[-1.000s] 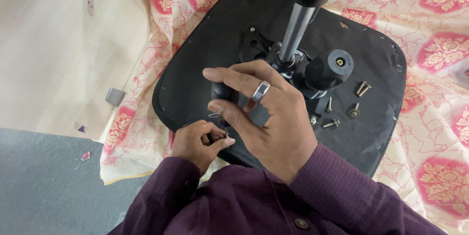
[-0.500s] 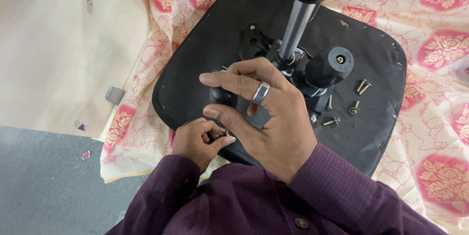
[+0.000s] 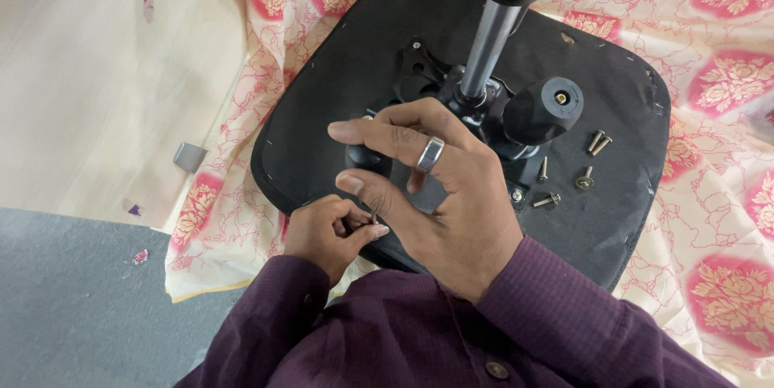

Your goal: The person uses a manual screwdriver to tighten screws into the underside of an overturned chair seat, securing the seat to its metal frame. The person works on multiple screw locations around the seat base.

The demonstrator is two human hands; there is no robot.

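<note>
An upside-down black chair seat (image 3: 339, 90) lies on a cream cloth with red flowers (image 3: 726, 74). A black metal mechanism (image 3: 427, 74) with a grey gas cylinder (image 3: 488, 45) and a round black knob (image 3: 544, 110) sits on the seat. My left hand (image 3: 326, 235) is closed on a thin metal tool, probably a hex key (image 3: 373, 217), at the seat's near edge. My right hand (image 3: 435, 186), with a silver ring, hovers over the mechanism; its fingers are spread and its fingertips touch the tool next to my left hand.
Several loose screws and bolts (image 3: 584, 166) lie on the seat right of the knob. A small grey block (image 3: 190, 157) rests on the pale wooden floor (image 3: 97, 74) at left. A grey carpet (image 3: 81, 299) covers the near left.
My right hand has curled its index and middle fingers slightly down towards my left hand. My left hand stays in place on the tool.
</note>
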